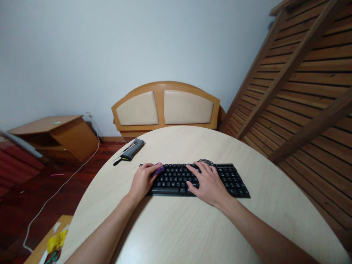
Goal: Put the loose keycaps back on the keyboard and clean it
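Observation:
A black keyboard (170,179) lies flat across the middle of the round table, its number pad at the right end. At its left end, my left hand (143,179) is closed on a small purple cloth (158,169), which is pressed against the upper left keys. Part of the cloth is hidden under the fingers. My right hand (208,183) rests with spread fingers over the keys just left of the number pad, holding nothing. Behind it, a coiled black cable (205,161) shows at the keyboard's back edge.
A grey pouch (136,146) with a slim light-coloured tool on it lies at the left of the pale round table (170,227). Beyond stands a wooden headboard (161,86). Wooden slats (275,95) lean at the right. A white cord (63,187) crosses the floor.

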The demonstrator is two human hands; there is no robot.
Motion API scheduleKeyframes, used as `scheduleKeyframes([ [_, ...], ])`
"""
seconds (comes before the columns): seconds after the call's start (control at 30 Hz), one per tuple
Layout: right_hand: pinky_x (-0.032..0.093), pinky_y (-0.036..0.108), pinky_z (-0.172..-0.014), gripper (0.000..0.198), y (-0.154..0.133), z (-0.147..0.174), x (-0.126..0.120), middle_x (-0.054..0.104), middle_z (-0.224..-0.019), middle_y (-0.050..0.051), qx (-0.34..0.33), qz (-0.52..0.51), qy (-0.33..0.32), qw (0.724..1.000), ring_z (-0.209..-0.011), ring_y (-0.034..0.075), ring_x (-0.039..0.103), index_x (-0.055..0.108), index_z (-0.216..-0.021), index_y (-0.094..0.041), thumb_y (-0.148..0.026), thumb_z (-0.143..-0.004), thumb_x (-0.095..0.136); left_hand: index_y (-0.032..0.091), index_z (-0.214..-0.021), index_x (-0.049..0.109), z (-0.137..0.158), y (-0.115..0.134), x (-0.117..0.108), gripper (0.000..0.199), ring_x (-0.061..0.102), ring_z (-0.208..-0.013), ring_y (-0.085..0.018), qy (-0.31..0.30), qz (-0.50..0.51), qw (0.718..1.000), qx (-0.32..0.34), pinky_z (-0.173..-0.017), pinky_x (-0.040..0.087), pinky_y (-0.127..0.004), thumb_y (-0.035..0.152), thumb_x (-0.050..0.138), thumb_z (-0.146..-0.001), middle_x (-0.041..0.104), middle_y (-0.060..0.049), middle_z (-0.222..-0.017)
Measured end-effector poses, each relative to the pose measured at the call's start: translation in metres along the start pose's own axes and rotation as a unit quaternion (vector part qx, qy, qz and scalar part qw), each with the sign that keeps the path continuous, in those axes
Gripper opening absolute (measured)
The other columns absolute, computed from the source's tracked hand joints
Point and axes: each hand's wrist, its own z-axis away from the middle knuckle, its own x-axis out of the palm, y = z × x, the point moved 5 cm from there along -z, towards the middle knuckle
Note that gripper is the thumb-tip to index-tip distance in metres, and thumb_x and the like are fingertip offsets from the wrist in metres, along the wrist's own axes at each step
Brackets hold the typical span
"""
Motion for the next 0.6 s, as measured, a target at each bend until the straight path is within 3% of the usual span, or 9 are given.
scheduleKeyframes([
  [0.3, 0.038, 0.049, -0.102, 0.047, 0.005, -0.001, 0.001, 0.058, -0.139, 0.013, 0.004, -0.002, 0.006, 1.000, -0.128, 0.032, 0.049, 0.059, -0.137, -0.024, -0.038, -0.093, 0.052, 0.028, -0.121, 0.073, 0.006, 0.024, 0.001, 0.030, 0.067, -0.095, -0.022, -0.013, 0.021, 0.996, 0.086, -0.084, 0.058, -0.038, 0.023, 0.058, -0.095, 0.073, -0.008, -0.104],
  [0.6, 0.038, 0.048, -0.103, 0.046, 0.012, -0.002, 0.003, 0.060, -0.138, 0.013, 0.008, -0.008, 0.012, 1.000, -0.128, 0.031, 0.050, 0.059, -0.136, -0.022, -0.038, -0.093, 0.052, 0.023, -0.125, 0.070, 0.017, 0.052, 0.003, 0.032, 0.066, -0.095, -0.024, -0.071, 0.013, 0.982, 0.177, -0.082, 0.057, -0.039, 0.023, 0.058, -0.096, 0.077, -0.009, -0.101],
])
